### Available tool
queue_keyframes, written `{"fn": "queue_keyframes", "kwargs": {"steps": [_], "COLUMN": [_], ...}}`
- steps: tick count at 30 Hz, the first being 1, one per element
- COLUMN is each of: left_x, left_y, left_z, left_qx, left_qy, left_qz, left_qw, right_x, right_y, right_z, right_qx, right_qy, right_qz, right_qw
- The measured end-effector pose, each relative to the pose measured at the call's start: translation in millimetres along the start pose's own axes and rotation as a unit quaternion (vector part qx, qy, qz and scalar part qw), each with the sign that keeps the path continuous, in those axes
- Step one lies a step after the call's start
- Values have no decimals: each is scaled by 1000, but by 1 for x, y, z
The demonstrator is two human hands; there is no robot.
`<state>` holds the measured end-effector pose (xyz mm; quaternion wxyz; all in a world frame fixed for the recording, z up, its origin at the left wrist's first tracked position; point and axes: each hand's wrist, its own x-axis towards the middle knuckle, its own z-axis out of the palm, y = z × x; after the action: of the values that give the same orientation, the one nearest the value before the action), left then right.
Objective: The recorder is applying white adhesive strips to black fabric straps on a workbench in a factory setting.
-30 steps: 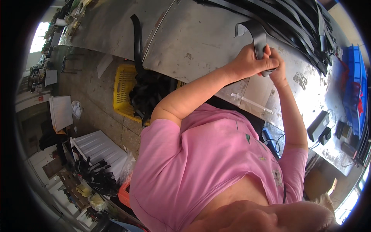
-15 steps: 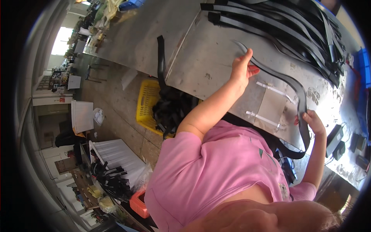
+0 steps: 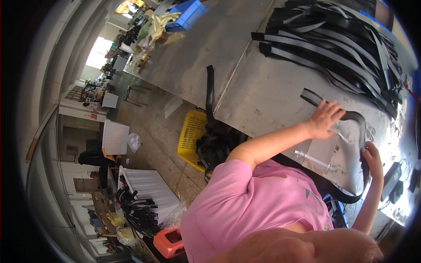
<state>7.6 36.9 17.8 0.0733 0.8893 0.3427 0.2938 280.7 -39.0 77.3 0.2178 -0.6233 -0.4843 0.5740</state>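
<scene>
A long black strap with a grey stripe [image 3: 361, 125] bends across the metal table [image 3: 263, 96] and hangs in a loop past its near edge. My left hand [image 3: 325, 120] is open, palm down, with its fingers spread over the strap close to its far end, which lies on the tabletop. Farther right, my right hand [image 3: 373, 160] is closed round the same strap where it runs toward the near edge. Its fingertips are partly hidden. White strips [image 3: 312, 159] on the table lie near my left forearm.
Many similar straps [image 3: 324, 44] are piled at the back right. One strap [image 3: 210, 90] trails over the table edge into a yellow crate [image 3: 186, 136] of black material. Dark boxes with cables [image 3: 391, 180] sit at the right. A blue bin [image 3: 186, 15] stands at the far left.
My left hand has gone from pinching the strap near its raised end to lying spread on it. The strap's end now rests on the table. The view has shifted.
</scene>
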Motion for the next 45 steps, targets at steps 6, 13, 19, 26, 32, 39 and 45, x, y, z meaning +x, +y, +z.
{"fn": "queue_keyframes", "kwargs": {"steps": [6, 13, 19, 26, 32, 39, 45], "left_x": [5, -13, -44, -51, -70, -76, -32], "left_y": [9, 35, 60, 89, 39, 10, 27], "left_z": [28, 19, -23, -40, -92, -113, -85], "left_qx": [-169, -410, -787, -805, -638, -364, -227], "left_qy": [47, 149, -144, -305, -389, -359, -370], "left_qz": [-35, -213, -290, -259, -296, -259, -74], "left_qw": [984, 874, 525, 438, 596, 820, 898], "right_x": [-18, 10, 60, 94, 110, 107, 1], "right_y": [-81, -141, -108, -42, 46, 128, -11], "right_z": [67, 96, 16, -28, -108, -146, -37], "right_qx": [209, 327, 372, 302, -261, -100, -350], "right_qy": [-103, 72, 279, 343, 504, 359, 363], "right_qz": [-191, -444, -351, -293, -234, 28, -82], "right_qw": [954, 831, 813, 840, 790, 927, 860]}}
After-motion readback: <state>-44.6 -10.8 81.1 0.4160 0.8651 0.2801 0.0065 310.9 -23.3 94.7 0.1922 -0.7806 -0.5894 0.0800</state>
